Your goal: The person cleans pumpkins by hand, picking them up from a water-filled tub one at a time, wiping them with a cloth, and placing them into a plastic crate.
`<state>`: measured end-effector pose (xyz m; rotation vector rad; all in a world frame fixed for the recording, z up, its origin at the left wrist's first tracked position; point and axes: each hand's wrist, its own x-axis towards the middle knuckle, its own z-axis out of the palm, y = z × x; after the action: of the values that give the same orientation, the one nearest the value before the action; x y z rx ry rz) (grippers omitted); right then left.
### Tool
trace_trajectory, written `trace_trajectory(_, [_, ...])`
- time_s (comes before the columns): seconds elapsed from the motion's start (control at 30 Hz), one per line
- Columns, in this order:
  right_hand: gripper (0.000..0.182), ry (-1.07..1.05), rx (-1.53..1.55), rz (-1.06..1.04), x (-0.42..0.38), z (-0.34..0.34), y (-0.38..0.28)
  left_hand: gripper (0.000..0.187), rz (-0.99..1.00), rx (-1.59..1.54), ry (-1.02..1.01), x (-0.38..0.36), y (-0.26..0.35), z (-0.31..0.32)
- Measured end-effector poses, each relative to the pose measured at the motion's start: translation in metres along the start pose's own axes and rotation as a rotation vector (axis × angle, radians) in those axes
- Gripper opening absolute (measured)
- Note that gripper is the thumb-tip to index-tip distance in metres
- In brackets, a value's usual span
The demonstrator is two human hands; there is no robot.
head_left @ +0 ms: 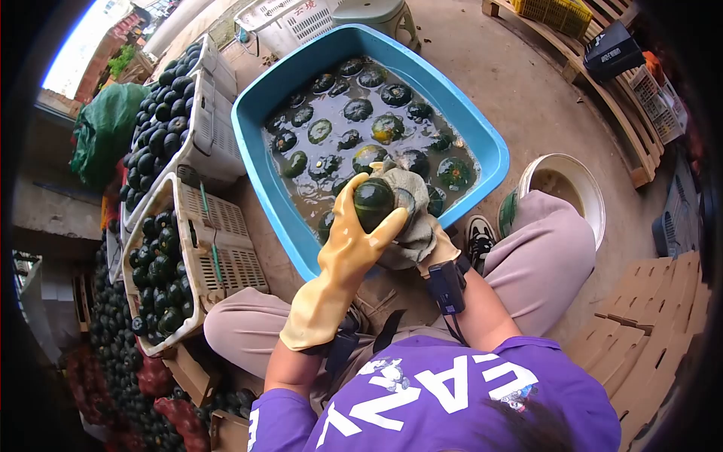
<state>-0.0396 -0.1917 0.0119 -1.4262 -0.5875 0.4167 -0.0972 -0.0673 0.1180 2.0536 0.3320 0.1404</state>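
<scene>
A small dark green squash [374, 202] sits in my left hand [351, 237], which wears a yellow rubber glove and has its fingers and thumb curled around it. My right hand [438, 252] is closed on a wet grey cloth [409, 226], pressed against the squash's right side; the cloth hides most of its fingers. Both hands are over the near rim of a blue tub [248, 143]. In its murky water float several green squashes [358, 110], a few with orange or yellow patches [388, 128].
Stacked white crates [226, 139] full of dark squashes stand at left. A white bucket [595, 196] of cloudy water is by my right knee. A stool [373, 13] and another crate [290, 26] stand behind the tub. Wooden pallets [614, 98] and flattened cardboard [640, 324] lie at right.
</scene>
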Motion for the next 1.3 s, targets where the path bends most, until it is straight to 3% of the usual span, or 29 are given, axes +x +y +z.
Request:
trace_trajectory(0.03, [0.049, -0.023, 0.15, 0.054, -0.003, 0.001, 0.013, 0.075, -0.081, -0.096, -0.031, 0.001, 0.006, -0.008])
trace_trajectory(0.07, [0.038, -0.047, 0.302, 0.107, -0.006, 0.003, 0.024, 0.069, -0.225, -0.509, -0.169, -0.001, 0.031, -0.025])
trace_trajectory(0.1, [0.038, -0.052, 0.301, 0.105, -0.005, 0.006, 0.03, 0.067, -0.02, -0.513, -0.238, 0.019, -0.043, -0.02])
trace_trajectory(0.17, [0.035, 0.035, 1.23, 0.348, -0.003, 0.015, 0.041, 0.066, -0.295, -1.072, -0.45, 0.025, -0.028, -0.036])
trace_trajectory(0.2, [0.04, 0.136, 1.156, 0.557, -0.01, 0.02, 0.059, 0.063, -0.254, -1.281, -0.663, 0.036, -0.051, -0.041])
trace_trajectory(0.23, [0.055, 0.387, 0.869, 0.286, 0.016, 0.036, -0.061, 0.063, -0.251, -1.28, -0.666, 0.039, -0.057, -0.035])
trace_trajectory(0.3, [0.05, 0.333, 0.203, -0.264, 0.043, 0.049, -0.017, 0.057, -0.034, -0.357, -0.056, 0.038, -0.063, -0.013])
trace_trajectory(0.33, [0.05, 0.252, 0.387, -0.054, 0.03, 0.039, -0.05, 0.054, 0.07, 0.109, 0.238, 0.034, -0.065, -0.006])
trace_trajectory(0.37, [0.051, 0.136, 0.622, 0.222, 0.023, 0.024, -0.075, 0.054, 0.07, 0.104, 0.235, 0.029, -0.055, -0.006])
trace_trajectory(0.43, [0.066, 0.138, 0.074, -0.077, 0.011, 0.015, -0.039, 0.052, 0.079, 0.048, 0.087, 0.015, -0.028, -0.012])
trace_trajectory(0.47, [0.075, 0.218, 0.345, 0.092, -0.006, 0.021, -0.06, 0.051, 0.103, -0.132, 0.036, 0.016, -0.03, -0.016])
trace_trajectory(0.5, [0.075, 0.224, 0.349, 0.096, -0.01, 0.018, -0.056, 0.053, 0.512, 0.149, 0.027, 0.025, -0.056, -0.027])
trace_trajectory(0.57, [0.078, 0.04, -0.572, -0.311, -0.013, 0.006, -0.054, 0.041, -0.337, -0.995, -0.301, 0.021, -0.011, -0.044])
trace_trajectory(0.6, [0.071, 0.032, -0.307, -0.055, -0.015, 0.007, -0.063, 0.044, -0.309, -1.015, -0.264, 0.025, -0.018, -0.041])
trace_trajectory(0.63, [0.071, 0.032, -0.308, -0.057, -0.01, 0.011, -0.071, 0.044, -0.307, -1.015, -0.263, 0.034, -0.04, -0.04])
trace_trajectory(0.7, [0.062, 0.165, 0.314, 0.136, 0.008, 0.024, -0.081, 0.047, 0.872, 0.535, 0.161, 0.049, -0.088, -0.043])
trace_trajectory(0.73, [0.059, 0.199, 0.498, 0.264, 0.022, 0.038, -0.078, 0.048, 0.768, 0.556, 0.128, 0.045, -0.084, -0.043])
trace_trajectory(0.77, [0.059, 0.192, 0.455, 0.113, 0.027, 0.04, -0.054, 0.048, 0.769, 0.558, 0.129, 0.043, -0.067, -0.044])
trace_trajectory(0.83, [0.057, 0.072, 0.39, -0.034, 0.043, 0.034, -0.044, 0.047, -0.398, -0.931, -0.046, 0.039, -0.029, -0.047])
trace_trajectory(0.87, [0.057, 0.081, 0.393, -0.03, 0.039, 0.032, -0.049, 0.047, -0.406, -0.926, -0.052, 0.036, -0.037, -0.048])
trace_trajectory(0.93, [0.049, 0.01, 0.474, 0.226, 0.034, 0.024, -0.069, 0.047, 0.381, 0.039, 0.051, 0.032, -0.069, -0.059])
trace_trajectory(0.97, [0.049, 0.006, 0.473, 0.226, 0.034, 0.026, -0.072, 0.047, 0.754, 0.54, 0.106, 0.031, -0.075, -0.061])
trace_trajectory(1.03, [0.034, 0.187, 0.531, 0.232, 0.03, 0.034, -0.074, 0.049, 0.707, 0.464, 0.107, 0.023, -0.077, -0.054])
trace_trajectory(1.1, [0.025, 0.171, 0.599, 0.253, 0.038, 0.031, -0.045, 0.053, 0.749, 0.654, 0.132, 0.019, -0.066, -0.051])
trace_trajectory(1.13, [0.023, 0.247, 0.592, 0.216, 0.041, 0.033, -0.043, 0.059, 0.503, 0.414, 0.055, 0.017, -0.064, -0.048])
trace_trajectory(1.17, [0.022, 0.322, 0.582, 0.182, 0.043, 0.034, -0.041, 0.059, 0.5, 0.409, 0.051, 0.019, -0.062, -0.049])
trace_trajectory(1.23, [0.023, 0.329, 0.607, 0.165, 0.048, 0.036, -0.038, 0.041, 0.818, 0.603, 0.23, 0.03, -0.053, -0.054])
trace_trajectory(1.27, [0.025, 0.379, 0.617, 0.134, 0.049, 0.04, -0.033, 0.03, 0.327, -0.077, 0.246, 0.036, -0.05, -0.044])
trace_trajectory(1.3, [0.027, 0.431, 0.632, 0.102, 0.051, 0.043, -0.026, 0.031, 0.011, -0.314, 0.251, 0.041, -0.045, -0.045])
